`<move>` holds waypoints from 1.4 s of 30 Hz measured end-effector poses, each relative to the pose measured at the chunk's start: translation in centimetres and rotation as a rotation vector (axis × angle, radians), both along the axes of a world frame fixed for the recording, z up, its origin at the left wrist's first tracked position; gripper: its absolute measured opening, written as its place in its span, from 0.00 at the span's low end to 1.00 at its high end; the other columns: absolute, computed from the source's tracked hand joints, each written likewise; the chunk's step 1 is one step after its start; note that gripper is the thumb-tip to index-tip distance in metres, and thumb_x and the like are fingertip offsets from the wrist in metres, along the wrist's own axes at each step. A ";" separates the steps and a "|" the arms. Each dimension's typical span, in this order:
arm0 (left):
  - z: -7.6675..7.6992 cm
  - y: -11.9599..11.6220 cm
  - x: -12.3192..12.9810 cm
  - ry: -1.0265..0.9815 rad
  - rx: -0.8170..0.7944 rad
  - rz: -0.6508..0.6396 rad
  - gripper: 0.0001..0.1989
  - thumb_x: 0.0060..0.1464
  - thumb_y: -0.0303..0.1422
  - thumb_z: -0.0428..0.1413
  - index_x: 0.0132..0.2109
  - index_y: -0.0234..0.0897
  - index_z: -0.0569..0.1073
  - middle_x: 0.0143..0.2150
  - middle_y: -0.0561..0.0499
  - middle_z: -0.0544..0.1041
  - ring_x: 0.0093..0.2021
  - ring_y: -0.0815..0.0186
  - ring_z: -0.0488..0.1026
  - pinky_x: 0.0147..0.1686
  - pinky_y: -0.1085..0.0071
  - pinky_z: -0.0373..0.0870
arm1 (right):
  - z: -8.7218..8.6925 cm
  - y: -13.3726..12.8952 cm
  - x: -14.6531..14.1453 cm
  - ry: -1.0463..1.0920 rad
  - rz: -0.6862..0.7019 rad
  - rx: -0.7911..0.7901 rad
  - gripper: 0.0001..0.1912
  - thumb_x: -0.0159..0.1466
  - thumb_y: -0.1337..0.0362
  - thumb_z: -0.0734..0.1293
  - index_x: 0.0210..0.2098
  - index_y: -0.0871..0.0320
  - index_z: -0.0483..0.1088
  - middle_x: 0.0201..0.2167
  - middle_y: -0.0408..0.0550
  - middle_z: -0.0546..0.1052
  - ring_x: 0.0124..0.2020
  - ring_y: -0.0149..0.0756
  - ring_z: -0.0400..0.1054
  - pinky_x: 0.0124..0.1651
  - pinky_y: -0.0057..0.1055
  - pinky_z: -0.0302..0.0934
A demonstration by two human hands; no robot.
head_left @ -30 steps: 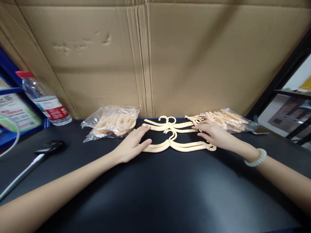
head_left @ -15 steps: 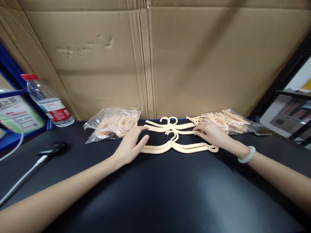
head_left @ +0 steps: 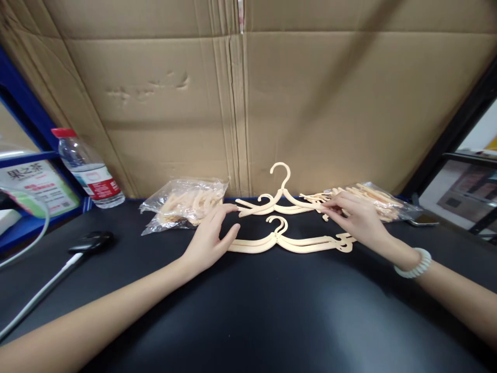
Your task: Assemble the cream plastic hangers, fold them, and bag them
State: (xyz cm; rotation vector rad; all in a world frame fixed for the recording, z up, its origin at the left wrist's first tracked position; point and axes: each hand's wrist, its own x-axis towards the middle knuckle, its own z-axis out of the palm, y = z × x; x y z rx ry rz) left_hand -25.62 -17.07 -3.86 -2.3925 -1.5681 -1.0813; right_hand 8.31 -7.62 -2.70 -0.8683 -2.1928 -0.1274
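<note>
Cream plastic hangers lie in two groups at the middle of the black table. My right hand (head_left: 355, 217) pinches the right arm of the upper hanger (head_left: 286, 191), whose hook tilts up in front of the cardboard; another hanger (head_left: 297, 210) lies beneath it. My left hand (head_left: 212, 235) rests with thumb and fingers apart at the left ends of the near hangers (head_left: 254, 245), partly covering them. Clear bags of cream parts lie beyond each hand: one at the left (head_left: 186, 202), one at the right (head_left: 378, 199).
A cardboard sheet (head_left: 163, 103) stands behind the table (head_left: 248, 311). At the left are a red-capped bottle (head_left: 95, 176), a black device (head_left: 91, 242) with a white cable (head_left: 42, 292), and a blue shelf (head_left: 29, 109). A phone (head_left: 425, 221) lies at the right.
The upper hanger has been lifted on its right side, its hook now raised. My right hand has moved slightly right with it. The whole view has shifted a little.
</note>
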 end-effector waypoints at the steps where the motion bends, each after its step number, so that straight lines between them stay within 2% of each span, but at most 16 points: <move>1: 0.0 0.0 0.0 -0.002 0.013 -0.001 0.15 0.63 0.34 0.48 0.55 0.39 0.63 0.55 0.43 0.73 0.56 0.54 0.69 0.55 0.54 0.66 | 0.2 -0.4 -0.1 0.019 0.000 0.016 0.13 0.67 0.56 0.61 0.31 0.54 0.72 0.25 0.48 0.72 0.28 0.38 0.66 0.33 0.36 0.60; 5: -0.2 0.1 0.0 -0.002 0.032 0.002 0.16 0.62 0.34 0.50 0.56 0.39 0.63 0.55 0.42 0.73 0.56 0.54 0.70 0.53 0.53 0.68 | 0.4 -1.8 -0.6 0.068 0.023 0.037 0.12 0.67 0.57 0.61 0.31 0.53 0.72 0.26 0.48 0.73 0.28 0.39 0.66 0.33 0.37 0.61; 10: -0.4 0.0 0.0 0.005 0.019 -0.033 0.15 0.63 0.34 0.50 0.55 0.38 0.65 0.48 0.45 0.77 0.48 0.58 0.75 0.47 0.60 0.71 | -0.2 -3.1 -1.4 0.055 0.106 0.049 0.09 0.67 0.61 0.62 0.33 0.53 0.72 0.29 0.49 0.75 0.30 0.39 0.69 0.35 0.37 0.63; 14: -0.4 -0.2 0.0 0.071 0.001 -0.091 0.11 0.65 0.33 0.47 0.51 0.38 0.68 0.42 0.48 0.77 0.41 0.62 0.75 0.41 0.66 0.71 | -0.9 -3.2 -1.6 0.024 0.160 0.048 0.06 0.67 0.64 0.63 0.36 0.54 0.72 0.29 0.48 0.74 0.30 0.37 0.69 0.33 0.34 0.64; 17: -0.4 -0.3 0.1 0.094 -0.004 -0.105 0.09 0.66 0.33 0.46 0.47 0.38 0.69 0.39 0.48 0.76 0.38 0.63 0.74 0.39 0.67 0.69 | -1.2 -3.0 -1.6 -0.002 0.218 0.019 0.05 0.67 0.64 0.63 0.36 0.54 0.71 0.29 0.48 0.74 0.30 0.36 0.68 0.33 0.34 0.64; 21: -0.2 -0.3 0.2 0.088 -0.051 -0.110 0.08 0.66 0.33 0.45 0.45 0.37 0.67 0.38 0.48 0.76 0.36 0.63 0.74 0.36 0.68 0.69 | -0.8 -2.8 -1.4 -0.056 0.318 -0.038 0.06 0.67 0.63 0.63 0.34 0.55 0.71 0.30 0.49 0.75 0.31 0.36 0.69 0.34 0.33 0.64; 23: -0.2 -0.3 0.2 0.080 -0.074 -0.119 0.08 0.66 0.33 0.44 0.44 0.37 0.67 0.37 0.48 0.75 0.36 0.63 0.73 0.35 0.69 0.69 | -0.2 -2.4 -0.7 -0.068 0.286 -0.065 0.08 0.67 0.61 0.63 0.35 0.54 0.72 0.31 0.49 0.77 0.32 0.37 0.70 0.36 0.34 0.65; 27: -0.2 -0.3 0.1 0.056 -0.105 -0.109 0.08 0.65 0.33 0.44 0.44 0.38 0.67 0.35 0.50 0.75 0.34 0.64 0.73 0.34 0.70 0.68 | 1.2 -0.2 2.1 -0.077 0.106 -0.007 0.09 0.67 0.61 0.62 0.36 0.54 0.73 0.31 0.48 0.78 0.32 0.39 0.71 0.35 0.36 0.64; 30: -0.2 -0.3 0.1 0.048 -0.116 -0.095 0.08 0.65 0.33 0.44 0.44 0.38 0.67 0.34 0.51 0.75 0.33 0.64 0.73 0.34 0.70 0.68 | 1.5 1.8 4.4 -0.286 0.083 0.018 0.10 0.65 0.63 0.61 0.36 0.55 0.74 0.33 0.51 0.78 0.37 0.44 0.70 0.40 0.40 0.63; 33: -0.2 -0.2 0.2 0.050 -0.111 -0.101 0.09 0.65 0.33 0.44 0.43 0.37 0.67 0.33 0.51 0.74 0.32 0.64 0.73 0.33 0.70 0.67 | 1.2 3.0 5.6 -0.461 0.058 0.004 0.11 0.63 0.65 0.61 0.34 0.55 0.76 0.35 0.52 0.78 0.40 0.48 0.67 0.43 0.44 0.62; 36: -0.1 -0.2 0.2 0.048 -0.106 -0.101 0.09 0.66 0.33 0.44 0.44 0.36 0.67 0.33 0.52 0.74 0.32 0.65 0.72 0.33 0.71 0.67 | 0.4 3.4 5.8 -0.546 0.028 -0.016 0.11 0.59 0.69 0.62 0.35 0.55 0.76 0.38 0.53 0.77 0.44 0.50 0.65 0.46 0.47 0.61; 39: -0.1 -0.3 0.2 0.050 -0.098 -0.103 0.09 0.65 0.33 0.44 0.44 0.36 0.67 0.33 0.52 0.74 0.32 0.65 0.72 0.33 0.71 0.67 | -0.5 3.6 5.6 -0.559 0.010 -0.024 0.15 0.56 0.72 0.62 0.39 0.56 0.76 0.40 0.53 0.76 0.46 0.52 0.65 0.46 0.48 0.61; 42: -0.2 -0.3 0.1 0.051 -0.092 -0.104 0.09 0.65 0.33 0.44 0.44 0.36 0.67 0.33 0.51 0.75 0.32 0.65 0.73 0.33 0.71 0.67 | -1.1 3.7 5.3 -0.536 0.030 -0.022 0.16 0.59 0.74 0.59 0.40 0.56 0.75 0.40 0.53 0.76 0.45 0.49 0.66 0.47 0.46 0.62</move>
